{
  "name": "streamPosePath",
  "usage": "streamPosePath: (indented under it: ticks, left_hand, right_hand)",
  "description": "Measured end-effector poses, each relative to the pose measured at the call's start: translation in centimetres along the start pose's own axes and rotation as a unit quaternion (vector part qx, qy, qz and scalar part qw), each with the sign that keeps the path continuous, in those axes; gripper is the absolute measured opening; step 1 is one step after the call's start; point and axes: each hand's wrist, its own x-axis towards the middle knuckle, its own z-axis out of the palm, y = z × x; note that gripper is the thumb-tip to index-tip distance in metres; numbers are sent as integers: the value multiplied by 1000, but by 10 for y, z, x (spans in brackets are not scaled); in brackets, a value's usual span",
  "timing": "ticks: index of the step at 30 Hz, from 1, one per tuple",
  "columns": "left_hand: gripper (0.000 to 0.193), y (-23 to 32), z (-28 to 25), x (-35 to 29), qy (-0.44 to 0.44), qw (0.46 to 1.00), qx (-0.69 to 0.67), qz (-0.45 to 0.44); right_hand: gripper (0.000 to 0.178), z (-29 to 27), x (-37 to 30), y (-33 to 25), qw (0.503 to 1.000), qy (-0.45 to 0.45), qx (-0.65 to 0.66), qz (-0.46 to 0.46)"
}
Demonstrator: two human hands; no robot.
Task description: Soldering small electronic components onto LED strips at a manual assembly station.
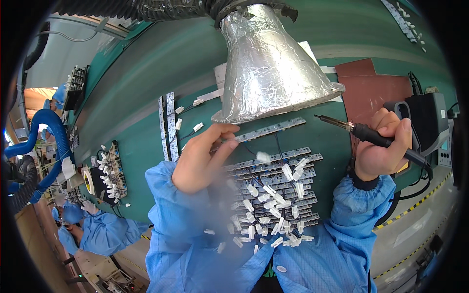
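My left hand [202, 156] pinches the end of a thin grey LED strip board [273, 128] lying on the green bench under the foil hood. My right hand [383, 146] grips a black soldering iron [364, 132] whose metal tip points left, a short way right of that strip and above the bench. Below both hands lies a stack of similar strip boards [273, 190] with black wires and white plastic connectors [266, 188]. Blue sleeves cover both forearms.
A crinkled foil fume hood [271, 68] hangs right above the work spot. A black soldering station [427, 122] and a brown mat [373, 88] lie to the right. More strips [166, 124] rest left; a tape roll [89, 180] and a wired board sit far left, near another person in blue [97, 229].
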Motion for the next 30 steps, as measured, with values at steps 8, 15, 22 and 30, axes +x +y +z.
streamPosePath:
  ticks: [8, 15, 22, 30]
  left_hand:
    - [39, 0, 4, 2, 8, 994, -56, 97]
    - [42, 7, 15, -8, 55, 990, 9, 131]
    - [42, 18, 20, -16, 77, 982, 61, 162]
    - [42, 21, 21, -16, 90, 975, 92, 184]
  right_hand:
    - [39, 9, -10, -18, 997, -32, 19, -62]
    - [33, 39, -42, -25, 964, -215, -3, -157]
    - [32, 45, -57, -23, 954, -264, -12, -139]
    - [27, 50, -58, -18, 953, -270, 11, -140]
